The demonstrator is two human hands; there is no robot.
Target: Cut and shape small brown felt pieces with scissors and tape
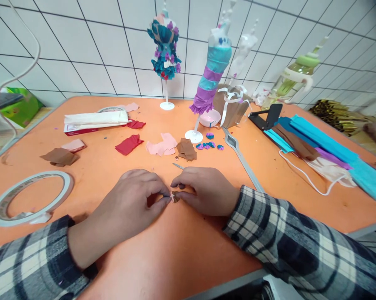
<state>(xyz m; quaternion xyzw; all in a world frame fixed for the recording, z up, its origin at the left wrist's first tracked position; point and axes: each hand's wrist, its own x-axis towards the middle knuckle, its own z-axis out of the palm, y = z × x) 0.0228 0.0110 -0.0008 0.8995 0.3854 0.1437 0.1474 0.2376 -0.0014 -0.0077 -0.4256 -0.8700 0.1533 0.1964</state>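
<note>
Between my hands, close to the table surface, is a small gathered piece of brown and pink crepe paper [175, 197]. My left hand [140, 193] pinches its pink side between thumb and forefinger. On the brown side, the thumb of my right hand [203, 189] presses against the paper, with the other fingers curled above it. A pointed metal tip [178, 166] shows just beyond my right hand; the rest of that tool is hidden. Farther back lie cut pieces of brown crepe paper [187, 150], pink crepe paper [163, 145] and red crepe paper [129, 144].
A roll of tape [64, 183] lies at left. Two decorated dress-form stands [167, 106] [194, 136] rise at the back, near several small purple-teal bows [209, 145] and a pink bowl [210, 118]. Folded coloured paper [325, 137] and a black phone stand [265, 118] are at right.
</note>
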